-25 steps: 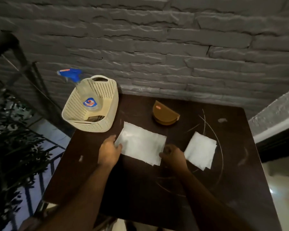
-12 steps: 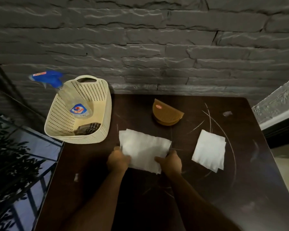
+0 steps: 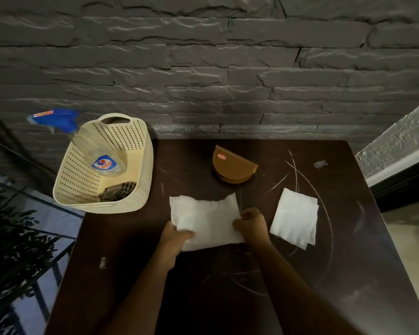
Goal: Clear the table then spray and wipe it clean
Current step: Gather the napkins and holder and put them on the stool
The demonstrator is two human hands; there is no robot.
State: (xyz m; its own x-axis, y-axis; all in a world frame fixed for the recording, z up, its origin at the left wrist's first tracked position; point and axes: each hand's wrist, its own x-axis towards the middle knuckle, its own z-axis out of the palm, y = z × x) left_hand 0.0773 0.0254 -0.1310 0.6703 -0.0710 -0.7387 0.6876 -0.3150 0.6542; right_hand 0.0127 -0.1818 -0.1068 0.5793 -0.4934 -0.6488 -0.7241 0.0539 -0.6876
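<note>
A white paper napkin [image 3: 207, 220] is held up just above the dark brown table [image 3: 228, 298]. My left hand [image 3: 176, 238] grips its lower left corner and my right hand [image 3: 250, 226] pinches its right edge. A second folded white napkin [image 3: 294, 218] lies flat to the right. A brown half-round napkin holder [image 3: 232, 169] stands behind them. A cream perforated basket [image 3: 140, 165] sits at the table's far left corner, holding a clear spray bottle with a blue trigger [image 3: 92, 146] and a dark striped cloth [image 3: 119, 191].
A grey stone wall [image 3: 203, 68] runs along the table's far edge. A small paper scrap [image 3: 321, 163] lies at the far right and another scrap [image 3: 103, 262] near the left edge. Railing and a plant [image 3: 15, 238] are beyond the left side.
Both hands closed on the large napkin's sides and lifted its edges off the table, crumpling it slightly. The view shifted a little to the right.
</note>
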